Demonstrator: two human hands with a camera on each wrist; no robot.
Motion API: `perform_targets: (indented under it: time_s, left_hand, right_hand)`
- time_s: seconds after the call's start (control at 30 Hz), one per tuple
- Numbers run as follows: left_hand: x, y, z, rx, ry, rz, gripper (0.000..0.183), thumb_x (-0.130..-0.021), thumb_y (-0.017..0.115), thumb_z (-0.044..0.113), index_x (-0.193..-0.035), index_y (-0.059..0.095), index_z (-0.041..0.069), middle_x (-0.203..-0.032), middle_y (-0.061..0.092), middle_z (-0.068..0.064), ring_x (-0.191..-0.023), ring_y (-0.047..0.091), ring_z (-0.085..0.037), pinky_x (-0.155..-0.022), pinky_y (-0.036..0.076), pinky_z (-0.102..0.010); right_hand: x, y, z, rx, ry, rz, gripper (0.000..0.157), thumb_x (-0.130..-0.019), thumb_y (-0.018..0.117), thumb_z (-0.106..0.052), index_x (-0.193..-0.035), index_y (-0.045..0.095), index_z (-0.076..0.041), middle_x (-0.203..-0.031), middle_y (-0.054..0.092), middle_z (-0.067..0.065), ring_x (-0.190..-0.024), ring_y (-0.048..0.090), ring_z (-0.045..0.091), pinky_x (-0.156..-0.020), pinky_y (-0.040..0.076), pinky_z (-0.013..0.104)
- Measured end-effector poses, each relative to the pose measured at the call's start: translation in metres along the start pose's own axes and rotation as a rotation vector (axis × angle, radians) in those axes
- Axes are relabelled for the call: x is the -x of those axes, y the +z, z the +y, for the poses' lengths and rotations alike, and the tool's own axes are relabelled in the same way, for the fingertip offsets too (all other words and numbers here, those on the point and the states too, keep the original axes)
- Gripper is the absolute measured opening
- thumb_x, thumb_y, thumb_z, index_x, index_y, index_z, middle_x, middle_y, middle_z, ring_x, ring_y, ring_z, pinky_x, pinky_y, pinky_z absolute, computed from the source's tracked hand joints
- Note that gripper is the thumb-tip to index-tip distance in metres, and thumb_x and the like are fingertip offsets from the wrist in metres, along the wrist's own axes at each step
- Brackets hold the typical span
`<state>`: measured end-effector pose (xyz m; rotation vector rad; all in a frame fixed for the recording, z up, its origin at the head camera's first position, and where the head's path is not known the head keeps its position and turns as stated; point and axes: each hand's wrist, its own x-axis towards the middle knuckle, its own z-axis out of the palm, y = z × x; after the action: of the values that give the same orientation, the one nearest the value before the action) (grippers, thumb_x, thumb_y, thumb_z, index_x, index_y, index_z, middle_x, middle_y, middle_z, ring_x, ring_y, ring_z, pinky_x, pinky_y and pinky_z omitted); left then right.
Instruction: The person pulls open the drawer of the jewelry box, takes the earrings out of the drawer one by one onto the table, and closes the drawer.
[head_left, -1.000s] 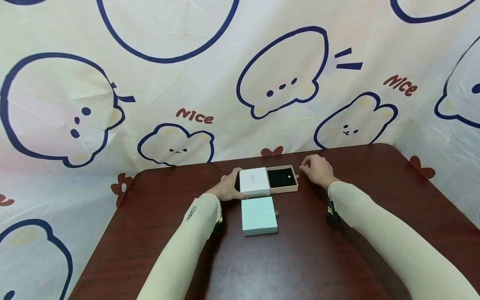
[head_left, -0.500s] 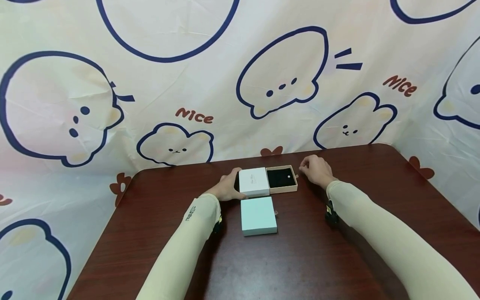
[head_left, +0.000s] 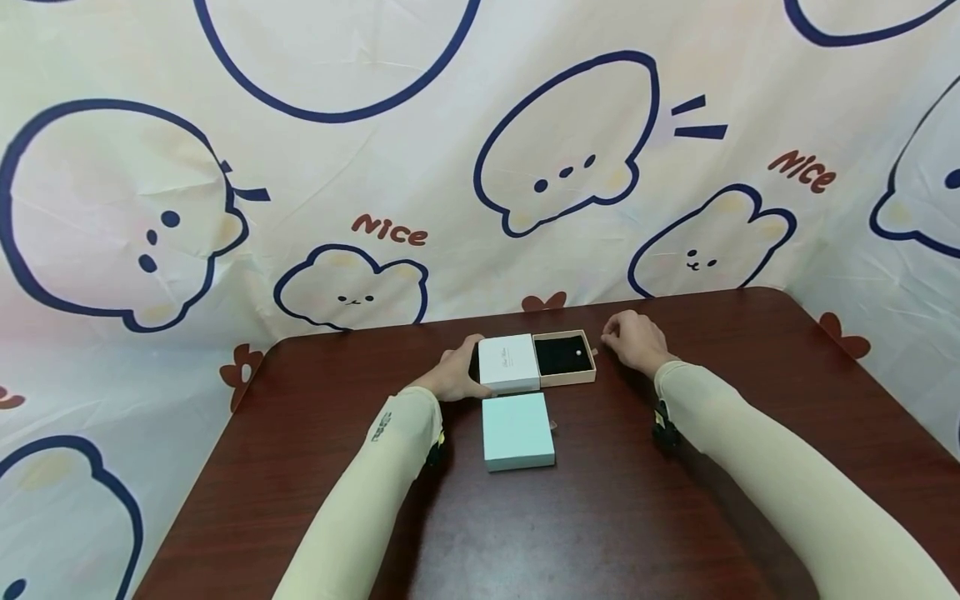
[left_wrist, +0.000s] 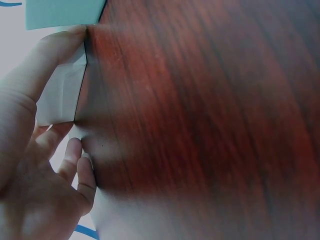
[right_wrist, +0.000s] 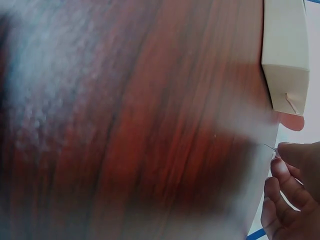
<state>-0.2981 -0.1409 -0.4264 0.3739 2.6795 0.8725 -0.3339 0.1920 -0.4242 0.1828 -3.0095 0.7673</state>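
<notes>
My left hand [head_left: 452,375] grips the white box sleeve [head_left: 508,363] at its left end, thumb along the near side. In the left wrist view the thumb and fingers lie against the sleeve [left_wrist: 61,94]. Out of its right side extends a drawer [head_left: 567,382] with a black pad [head_left: 558,357] and one small white, pearl-like stud [head_left: 578,352]. To the right of the drawer, my right hand [head_left: 636,340] hovers apart from it. Thumb and forefinger pinch a tiny earring, whose thin pin [right_wrist: 270,147] sticks out in the right wrist view; its rest is hidden.
A light teal box [head_left: 518,432] lies just in front of the white one, with a small tab on its right side. Both stand on a dark reddish-brown wooden table [head_left: 600,517]. A printed cloth [head_left: 450,167] hangs behind the table's back edge.
Hardly anything differs: both hands and both boxes hold their places, with only a slight shift of the head view.
</notes>
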Motion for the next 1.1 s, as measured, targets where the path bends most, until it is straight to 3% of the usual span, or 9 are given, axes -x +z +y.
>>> perform_targets:
  time_s: [0.5,1.1]
  left_hand:
    - [0.0008,-0.0003,0.0018,0.007,-0.013,0.000,0.102,-0.084,0.084,0.026,-0.160,0.017,0.016,-0.147,0.045,-0.016,-0.141,0.030,-0.036,-0.111,0.036,-0.054]
    - [-0.0001,-0.0004,0.0011,0.007,-0.012,-0.008,0.104,-0.084,0.084,0.026,-0.160,0.015,0.015,-0.149,0.043,-0.016,-0.144,0.029,-0.037,-0.112,0.035,-0.055]
  right_hand:
    - [-0.0012,-0.0061,0.0047,0.059,-0.008,-0.066,0.016,-0.100,0.062,-0.015,-0.106,0.071,-0.004,-0.099,0.071,0.014,-0.081,0.062,0.026,-0.071,0.048,0.041]
    - [-0.0020,-0.0062,0.0088,0.087,-0.008,-0.085,0.016,-0.100,0.061,-0.014,-0.106,0.071,-0.004,-0.101,0.072,0.015,-0.082,0.062,0.027,-0.074,0.049,0.044]
